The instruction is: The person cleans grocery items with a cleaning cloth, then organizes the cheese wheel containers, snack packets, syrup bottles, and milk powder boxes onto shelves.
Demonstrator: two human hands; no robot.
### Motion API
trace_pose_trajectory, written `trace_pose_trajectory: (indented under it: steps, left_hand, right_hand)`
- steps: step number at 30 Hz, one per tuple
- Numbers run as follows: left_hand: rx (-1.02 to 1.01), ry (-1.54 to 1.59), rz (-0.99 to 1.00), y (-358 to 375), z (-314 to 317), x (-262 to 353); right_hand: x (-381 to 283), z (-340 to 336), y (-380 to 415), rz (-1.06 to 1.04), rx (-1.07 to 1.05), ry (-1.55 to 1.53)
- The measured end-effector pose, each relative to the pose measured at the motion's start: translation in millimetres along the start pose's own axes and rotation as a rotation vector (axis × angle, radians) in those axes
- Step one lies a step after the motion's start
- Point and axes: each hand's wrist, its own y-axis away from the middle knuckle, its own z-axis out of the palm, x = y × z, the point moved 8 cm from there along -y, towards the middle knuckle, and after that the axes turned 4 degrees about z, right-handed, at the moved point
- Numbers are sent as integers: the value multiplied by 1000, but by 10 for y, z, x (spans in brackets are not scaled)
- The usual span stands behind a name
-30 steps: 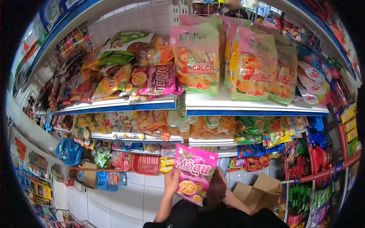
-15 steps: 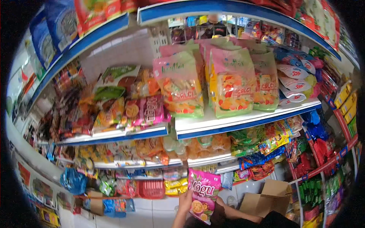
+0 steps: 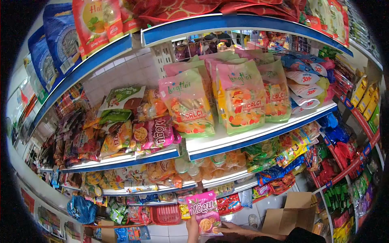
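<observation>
A pink snack bag (image 3: pixel 204 210) printed "Mogu", with round crackers pictured on it, is held upright low in the head view. My left hand (image 3: pixel 193 229) grips its lower left edge, the thumb lying on the front. At the bag's lower right edge is my right hand (image 3: pixel 230 228), closed on that side; some of its fingers are hidden behind the bag. A similar pink Mogu bag (image 3: pixel 156 133) lies on the middle shelf, above and to the left of my hands, beside an orange bag (image 3: pixel 116 139).
Pink-and-green Calci bags (image 3: pixel 242 97) stand on the middle shelf (image 3: pixel 259 135). Below are lower shelves of snacks, a red plastic basket (image 3: pixel 166 214) and an open cardboard box (image 3: pixel 289 216) on the right. A red-edged rack (image 3: pixel 344 178) stands at the right.
The Mogu bag and both hands have shifted left and slightly down in view. The camera view has also moved, so the middle shelf appears lower. Both hands still hold the bag.
</observation>
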Motion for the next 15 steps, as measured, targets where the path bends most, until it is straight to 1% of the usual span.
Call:
trace_pose_trajectory:
  steps: [1, 2, 3, 4, 5, 7, 8, 11, 14, 15]
  left_hand:
    - [-7, -155, 27, -41, -23, -14]
    - [-28, -56, 97, -170, -34, -226]
    - [-42, -136, 79, -123, -14, -121]
    - [-58, -216, 60, -19, 20, 108]
    - [-75, -298, 41, 49, 41, 220]
    - [-96, -246, 74, 46, 98, 246]
    - [-104, -223, 85, 67, 96, 234]
    - [-122, -202, 90, -88, 66, -112]
    - [-133, -247, 56, -166, 27, -395]
    - [-131, -248, 52, -146, 15, -412]
  right_hand:
    - [176, -55, -46, 62, 1, 76]
    - [418, -187, -132, 120, 6, 152]
    - [567, -277, -171, 176, 16, 228]
    - [158, -208, 31, 366, -26, 426]
    - [70, -161, 85, 364, -53, 435]
    - [-29, -123, 111, 351, -106, 459]
    - [228, -203, 7, 303, -100, 474]
    - [569, -285, -169, 225, -164, 434]
    - [207, -223, -82, 173, -156, 509]
    - [335, -238, -114, 217, -176, 485]
